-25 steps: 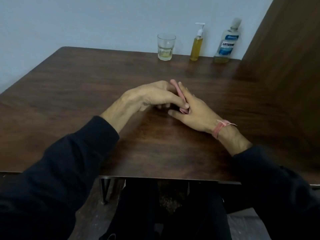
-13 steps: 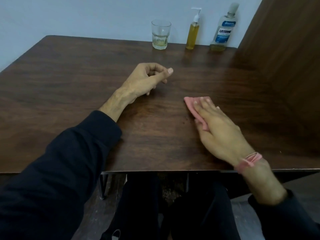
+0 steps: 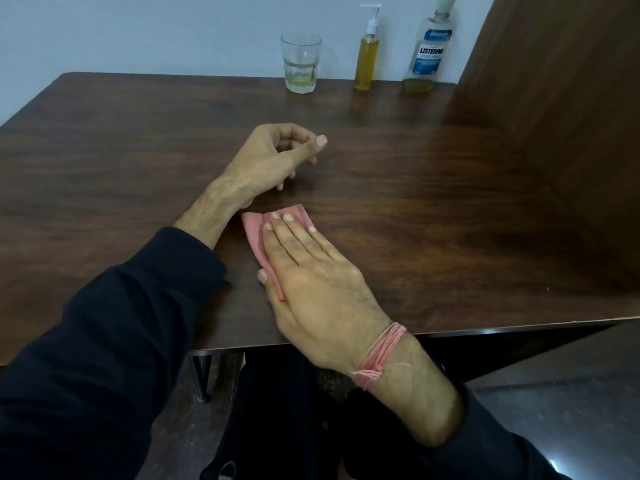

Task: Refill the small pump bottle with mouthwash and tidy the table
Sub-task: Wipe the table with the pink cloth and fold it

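1. Pink cloth [image 3: 256, 230]: the right hand [image 3: 311, 285] is covering most of it; only the far and left margins are showing.
2. Mouthwash bottle [image 3: 429, 53]: the top edge is cutting off its cap.
3. Left hand [image 3: 273, 161]: curled fingers are hiding the palm.
4. Worktop [image 3: 138, 150]: the left edge is cropping its left side.

Dark wood-grain bench with a soft sheen, cloth, glass and clear plastic on it

The bench [image 3: 121, 150] is dark brown wood grain, smooth and faintly glossy, mirroring the bottles at 12 o'clock. The pink cloth [image 3: 254, 230] at the centre looks soft, matt and folded. The tumbler [image 3: 300, 62] is clear, shiny glass. The pump bottle [image 3: 365, 60] is clear plastic with a white plastic pump; the mouthwash bottle [image 3: 429, 50] at 1 o'clock is clear plastic with a glossy blue label. Thread wristband [image 3: 382, 351]: pink, fibrous. Sleeve [image 3: 104, 358]: dark matt fabric.
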